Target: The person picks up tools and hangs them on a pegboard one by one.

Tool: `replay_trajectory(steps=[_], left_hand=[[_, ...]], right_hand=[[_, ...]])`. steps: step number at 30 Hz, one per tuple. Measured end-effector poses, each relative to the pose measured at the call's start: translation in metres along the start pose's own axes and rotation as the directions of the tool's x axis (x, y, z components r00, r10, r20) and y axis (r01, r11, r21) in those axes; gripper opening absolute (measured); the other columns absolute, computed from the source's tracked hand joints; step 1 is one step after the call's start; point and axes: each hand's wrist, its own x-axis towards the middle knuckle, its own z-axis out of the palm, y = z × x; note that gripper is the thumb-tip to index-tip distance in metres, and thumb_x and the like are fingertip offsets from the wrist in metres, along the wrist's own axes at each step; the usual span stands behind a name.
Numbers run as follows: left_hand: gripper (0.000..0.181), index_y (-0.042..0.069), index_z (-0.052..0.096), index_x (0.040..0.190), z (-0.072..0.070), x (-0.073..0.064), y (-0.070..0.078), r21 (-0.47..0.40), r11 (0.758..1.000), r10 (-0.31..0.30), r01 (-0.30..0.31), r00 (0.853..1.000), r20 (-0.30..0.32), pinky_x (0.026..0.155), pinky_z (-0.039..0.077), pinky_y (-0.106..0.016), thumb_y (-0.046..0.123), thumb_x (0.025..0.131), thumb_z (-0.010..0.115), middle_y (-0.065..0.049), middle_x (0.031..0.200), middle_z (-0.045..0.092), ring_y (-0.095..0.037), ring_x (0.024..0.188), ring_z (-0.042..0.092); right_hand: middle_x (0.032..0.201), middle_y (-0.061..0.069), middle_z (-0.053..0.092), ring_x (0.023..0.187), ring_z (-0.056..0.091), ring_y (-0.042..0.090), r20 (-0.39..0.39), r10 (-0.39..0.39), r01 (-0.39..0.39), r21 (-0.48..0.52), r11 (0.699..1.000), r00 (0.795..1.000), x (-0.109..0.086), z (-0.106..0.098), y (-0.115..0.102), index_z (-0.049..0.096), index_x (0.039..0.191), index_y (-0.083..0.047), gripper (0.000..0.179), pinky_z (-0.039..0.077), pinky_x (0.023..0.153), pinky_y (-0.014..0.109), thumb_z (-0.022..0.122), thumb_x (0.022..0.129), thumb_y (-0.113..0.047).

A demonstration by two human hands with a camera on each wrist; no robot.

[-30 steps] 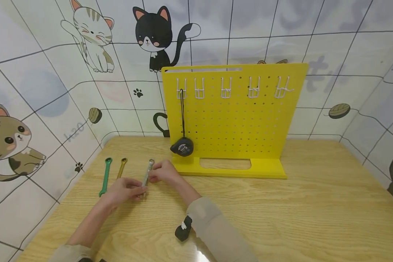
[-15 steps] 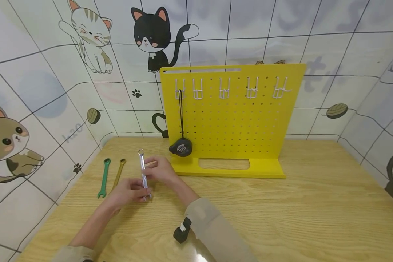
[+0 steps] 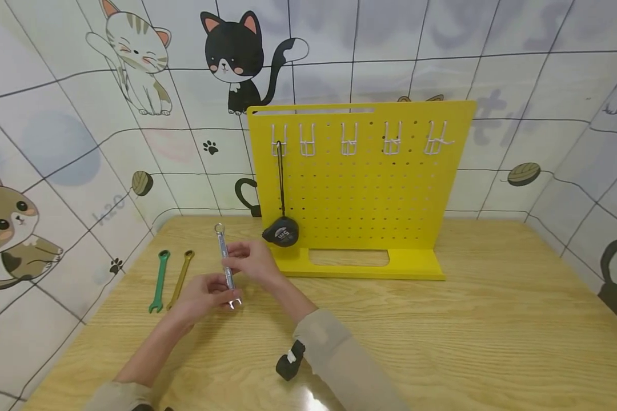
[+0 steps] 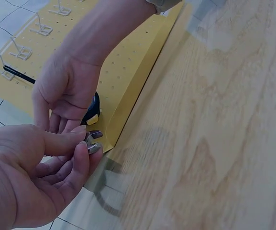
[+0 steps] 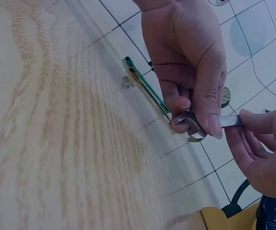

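Wrench (image 3: pixel 225 260): near-upright, ring end up, below the pegboard (image 3: pixel 380 188) hooks.
Left hand (image 3: pixel 200 297): pinches the open end.
Right hand (image 3: pixel 252 262): pinches the shaft, nearer the pegboard.

Three wrenches (image 3: pixel 225 258), one tape measure (image 3: pixel 281 234)

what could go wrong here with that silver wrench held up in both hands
1. The silver wrench is off the table, held only by fingertip pinches: the left hand at its open end, the right hand mid-shaft. Such a light grip could let it slip and drop.
2. The tape measure hangs just beside the right hand, so a swing of the wrench might knock it.
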Motion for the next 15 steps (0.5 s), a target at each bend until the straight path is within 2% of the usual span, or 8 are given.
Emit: replay_trajectory(steps=[9,15], left_hand=[[0.019,-0.009,0.061,0.105,0.003,0.009,0.005,0.001,0.999,0.052,-0.052,0.998,-0.023,0.078,0.059,-0.035,0.005,0.095,0.070,-0.012,0.093,0.070,-0.019,0.083,0.069],[0.018,-0.007,0.060,0.106,0.007,0.013,0.009,0.023,0.997,0.080,-0.080,0.996,-0.030,0.077,0.058,-0.032,0.006,0.096,0.069,-0.012,0.094,0.068,-0.019,0.083,0.066]], right_hand=[[0.091,0.007,0.075,0.071,0.069,0.015,-0.046,-0.117,0.117,-0.005,0.993,0.992,-0.004,-0.008,-0.012,0.072,0.108,0.002,0.020,0.059,0.072,0.027,0.076,0.088,0.000],[0.089,0.007,0.073,0.071,0.067,0.012,-0.082,-0.183,0.182,-0.021,0.983,0.980,-0.007,-0.013,-0.018,0.073,0.107,0.002,0.019,0.060,0.072,0.028,0.076,0.088,0.001]])
